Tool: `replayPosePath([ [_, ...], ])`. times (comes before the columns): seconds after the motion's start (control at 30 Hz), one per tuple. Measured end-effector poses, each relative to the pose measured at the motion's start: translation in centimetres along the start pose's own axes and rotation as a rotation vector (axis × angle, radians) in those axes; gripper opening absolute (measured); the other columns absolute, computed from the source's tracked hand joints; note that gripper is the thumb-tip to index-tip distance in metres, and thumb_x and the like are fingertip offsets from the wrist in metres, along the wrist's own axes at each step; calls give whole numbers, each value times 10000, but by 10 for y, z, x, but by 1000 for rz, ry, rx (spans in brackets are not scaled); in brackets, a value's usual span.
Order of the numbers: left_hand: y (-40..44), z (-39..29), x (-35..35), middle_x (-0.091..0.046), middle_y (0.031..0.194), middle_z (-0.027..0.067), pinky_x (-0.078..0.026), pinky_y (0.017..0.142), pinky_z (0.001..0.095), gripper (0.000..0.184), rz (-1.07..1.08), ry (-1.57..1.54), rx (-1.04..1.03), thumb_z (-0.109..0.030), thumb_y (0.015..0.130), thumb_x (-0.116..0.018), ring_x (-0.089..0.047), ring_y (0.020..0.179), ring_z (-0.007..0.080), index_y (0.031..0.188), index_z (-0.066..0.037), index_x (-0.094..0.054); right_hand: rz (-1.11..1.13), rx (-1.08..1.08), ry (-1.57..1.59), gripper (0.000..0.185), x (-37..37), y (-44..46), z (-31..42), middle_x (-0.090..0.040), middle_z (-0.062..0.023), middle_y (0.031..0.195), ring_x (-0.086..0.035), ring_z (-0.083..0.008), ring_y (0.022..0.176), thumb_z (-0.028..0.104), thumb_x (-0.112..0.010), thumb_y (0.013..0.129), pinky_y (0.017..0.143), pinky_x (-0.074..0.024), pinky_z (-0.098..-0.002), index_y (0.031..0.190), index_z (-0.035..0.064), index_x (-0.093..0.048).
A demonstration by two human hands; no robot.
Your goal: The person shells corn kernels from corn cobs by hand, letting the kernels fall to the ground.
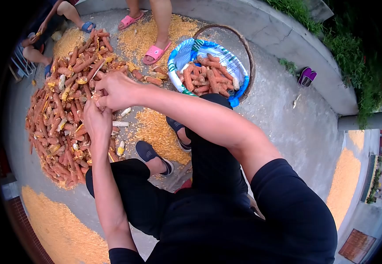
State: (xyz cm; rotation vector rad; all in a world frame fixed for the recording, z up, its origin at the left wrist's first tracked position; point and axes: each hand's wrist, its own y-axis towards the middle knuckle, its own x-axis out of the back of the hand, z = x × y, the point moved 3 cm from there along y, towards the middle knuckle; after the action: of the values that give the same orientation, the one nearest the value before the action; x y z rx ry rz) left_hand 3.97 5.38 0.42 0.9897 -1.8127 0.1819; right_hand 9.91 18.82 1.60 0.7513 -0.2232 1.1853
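My right hand (119, 91) and my left hand (97, 119) meet in front of me, their fingers closed on a corn cob (96, 94). Only a small reddish end of it shows between the fingers, so how many kernels it bears is hidden. Just beyond and below my hands lies a large heap of corn cobs (59, 127), mostly stripped and reddish, some with yellow kernels left on. Loose kernels (160, 132) are spread on the concrete around my dark shoes.
A basket (243, 48) lined with blue and white plastic holds bare cobs at the back. A person in pink sandals (156, 53) stands beyond the heap; another person (34, 42) sits far left. Purple shoes (307, 76) lie near the low wall (296, 44). More kernels (63, 226) cover the ground at lower left.
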Motion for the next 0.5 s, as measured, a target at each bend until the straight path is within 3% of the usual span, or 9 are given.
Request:
replayPosePath([
  [0.1, -2, 5, -7, -662, 958, 224, -505, 797, 465, 306, 37, -85, 25, -178, 802, -760, -657, 926, 412, 998, 34, -659, 65, -80, 54, 308, -3, 2, -7, -643, -273, 798, -654, -431, 881, 237, -732, 735, 861, -509, -526, 832, -48, -664],
  [0.17, -6, -13, 4, -678, 991, 251, -521, 779, 456, 385, 154, -194, 235, -210, 806, -778, -691, 900, 382, 1077, 32, -651, 68, -41, 42, 316, -6, 8, -8, -650, -266, 796, -649, -420, 910, 247, -733, 735, 881, -504, -519, 837, -45, -671],
  [0.23, -15, 0, 0, -675, 989, 275, -518, 781, 471, 422, 67, -144, 85, -238, 820, -774, -691, 902, 401, 1102, 46, -640, 152, -68, -29, 317, -9, 13, -6, -662, -275, 833, -644, -420, 949, 251, -718, 756, 896, -496, -517, 843, -50, -674],
  [0.37, -52, 31, -22, -693, 937, 266, -519, 778, 478, 486, 21, -7, 142, -354, 802, -789, -690, 877, 421, 1050, 41, -655, 351, -136, -17, 302, -25, 1, -2, -654, -259, 800, -659, -411, 822, 246, -709, 779, 795, -506, -504, 835, -48, -662],
  [0.43, -67, 22, -24, -699, 884, 254, -519, 777, 465, 520, 81, -98, 259, -388, 772, -812, -691, 853, 403, 1035, 35, -665, 380, -95, -65, 291, -30, -7, -4, -650, -252, 790, -659, -410, 800, 241, -709, 784, 770, -505, -498, 828, -41, -656],
  [0.5, -78, 17, -27, -659, 746, 197, -502, 688, 447, 486, 51, -257, 250, -406, 746, -838, -657, 716, 348, 916, 7, -646, 317, -8, -43, 275, -17, -9, -1, -650, -243, 808, -665, -396, 810, 228, -707, 789, 770, -503, -498, 825, -37, -644],
])
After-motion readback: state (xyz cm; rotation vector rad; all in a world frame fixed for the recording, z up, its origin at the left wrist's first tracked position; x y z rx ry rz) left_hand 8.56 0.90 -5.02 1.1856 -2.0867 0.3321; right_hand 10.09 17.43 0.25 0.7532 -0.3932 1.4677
